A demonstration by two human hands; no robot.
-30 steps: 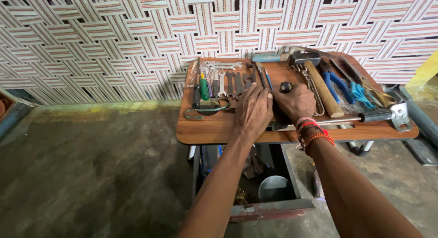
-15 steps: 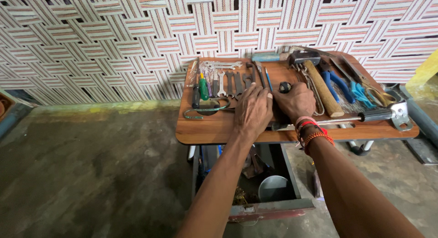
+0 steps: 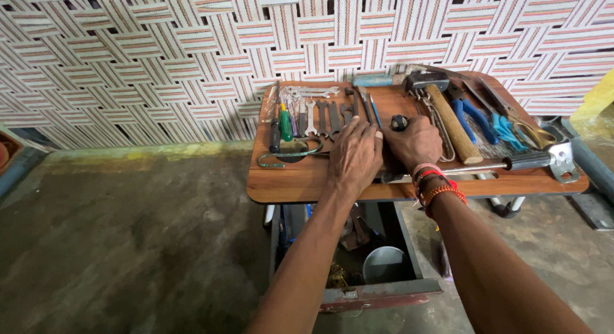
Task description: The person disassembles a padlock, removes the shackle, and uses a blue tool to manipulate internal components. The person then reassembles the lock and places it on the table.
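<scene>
- Head view: I see the left hand point(image 3: 354, 156) lying palm-down on the wooden worktop point(image 3: 300, 183), fingers spread flat — its grip is apart and holds nothing.
- The right hand point(image 3: 416, 142) rests just beside it, its grip curled loosely over a small black round knob point(image 3: 399, 122); I cannot tell whether the fingers clamp it or only touch it. Red and orange bracelets point(image 3: 435, 183) sit on that wrist.
- Left of the hands lies a row of flat spanners point(image 3: 311, 114), with a green-handled screwdriver point(image 3: 285, 124) and a black-handled one point(image 3: 275, 135) beside them, and a curved metal hook point(image 3: 291, 156) in front.
- Right of the hands: a wooden-handled hammer point(image 3: 451, 119), blue-handled pliers point(image 3: 474, 119) and a long black-handled tool point(image 3: 511, 163) near the front edge.
- Under the worktop stands an open box point(image 3: 384, 292) holding a grey round tin point(image 3: 384, 265) — all against a woven-pattern wall point(image 3: 160, 59) and a concrete floor point(image 3: 115, 244).
</scene>
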